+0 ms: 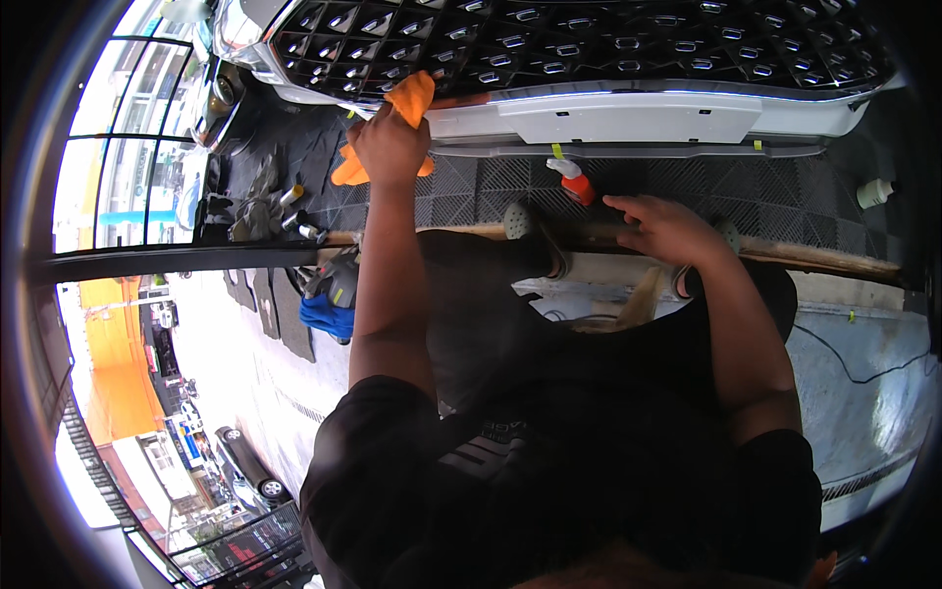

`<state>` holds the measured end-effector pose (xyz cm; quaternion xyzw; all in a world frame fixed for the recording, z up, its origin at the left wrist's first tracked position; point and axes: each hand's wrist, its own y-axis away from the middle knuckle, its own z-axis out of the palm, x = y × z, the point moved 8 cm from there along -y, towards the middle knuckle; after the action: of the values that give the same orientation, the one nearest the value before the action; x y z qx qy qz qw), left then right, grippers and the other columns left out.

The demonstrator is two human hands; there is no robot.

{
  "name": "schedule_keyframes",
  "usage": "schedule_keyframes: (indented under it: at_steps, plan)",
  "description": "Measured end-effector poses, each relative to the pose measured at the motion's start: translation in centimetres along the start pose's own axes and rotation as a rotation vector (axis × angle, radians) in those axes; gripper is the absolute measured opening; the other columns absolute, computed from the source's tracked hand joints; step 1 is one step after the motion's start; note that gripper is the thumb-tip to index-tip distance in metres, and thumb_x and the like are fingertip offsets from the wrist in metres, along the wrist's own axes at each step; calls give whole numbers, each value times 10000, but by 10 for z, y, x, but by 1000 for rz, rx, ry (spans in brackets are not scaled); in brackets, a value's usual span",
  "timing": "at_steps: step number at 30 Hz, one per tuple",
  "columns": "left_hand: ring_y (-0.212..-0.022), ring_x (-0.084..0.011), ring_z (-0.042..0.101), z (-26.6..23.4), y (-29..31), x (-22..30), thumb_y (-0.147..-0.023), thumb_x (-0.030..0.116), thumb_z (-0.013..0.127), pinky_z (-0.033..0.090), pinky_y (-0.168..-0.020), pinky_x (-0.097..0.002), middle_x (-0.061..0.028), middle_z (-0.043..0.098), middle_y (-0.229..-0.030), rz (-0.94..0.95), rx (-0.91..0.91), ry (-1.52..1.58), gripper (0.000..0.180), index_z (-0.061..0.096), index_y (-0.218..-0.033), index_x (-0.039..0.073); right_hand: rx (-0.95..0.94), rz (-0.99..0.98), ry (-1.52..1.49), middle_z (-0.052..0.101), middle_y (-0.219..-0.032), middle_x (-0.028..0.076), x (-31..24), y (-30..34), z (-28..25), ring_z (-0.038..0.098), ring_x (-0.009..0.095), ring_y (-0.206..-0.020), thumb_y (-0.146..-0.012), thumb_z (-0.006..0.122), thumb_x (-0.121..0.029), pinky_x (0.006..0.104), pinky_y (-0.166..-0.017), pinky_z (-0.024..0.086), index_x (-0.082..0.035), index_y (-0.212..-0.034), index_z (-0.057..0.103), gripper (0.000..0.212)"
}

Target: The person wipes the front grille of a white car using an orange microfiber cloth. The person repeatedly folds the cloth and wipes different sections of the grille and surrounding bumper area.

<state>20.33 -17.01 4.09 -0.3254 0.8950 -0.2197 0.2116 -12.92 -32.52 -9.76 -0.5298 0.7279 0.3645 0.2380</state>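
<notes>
An orange cloth (410, 96) is bunched in my left hand (390, 147), whose fingers are closed round it. Part of the cloth sticks up against the lower edge of the black car grille (510, 49), and more of it hangs below the hand. The white front bumper (628, 118) runs to the right of that hand. My right hand (670, 228) is held above my knee with fingers stretched out and nothing in it. Just left of its fingertips is a red spray bottle (577, 187) with a white head, on the floor by the bumper.
Dark ribbed tiles (491, 182) cover the floor under the bumper. A pale bottle (873, 193) stands at the far right. Several small bottles and dark cloths (263, 196) lie at the left. Behind them are a blue cloth (327, 316) and dark mats (280, 309). A black cable (863, 378) crosses the pale floor.
</notes>
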Motion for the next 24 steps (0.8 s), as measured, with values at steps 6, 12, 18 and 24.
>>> schedule_keyframes:
  at_steps: [6, 12, 18, 24]
  plan:
    - [-754, -297, 747, 19, 13, 24, -789, 310, 757, 497, -928, -469, -93, 744, -741, 9, -100, 17, 275, 748, -927, 73, 36, -36, 6, 677, -1253, 139, -1, 8, -4, 677, 310, -1151, -971, 724, -339, 427, -993, 536, -228, -1533, 516, 609]
    - [-892, -380, 754, 55, 44, 110, -814, 331, 775, 549, -935, -476, -177, 767, -915, -176, -291, 431, 408, 718, -1057, 8, 3, -60, 15, 656, -1299, 152, -11, 4, -3, 671, 317, -1179, -970, 727, -289, 431, -996, 542, -228, -1568, 474, 652]
    - [-939, -349, 756, 43, 48, 97, -843, 237, 764, 595, -837, -460, -164, 768, -987, -397, 46, 913, 366, 685, -1117, 9, 27, -63, 31, 643, -1344, 152, -4, 14, -4, 661, 309, -1208, -970, 727, -296, 436, -1021, 534, -230, -1567, 475, 651]
    - [-941, -280, 763, 40, 26, 73, -835, 191, 739, 594, -837, -389, -128, 774, -990, -453, -46, 1125, 350, 694, -1116, -13, 25, -64, -13, 646, -1339, 146, -8, 19, -8, 661, 308, -1211, -967, 732, -292, 431, -1027, 528, -231, -1569, 473, 659]
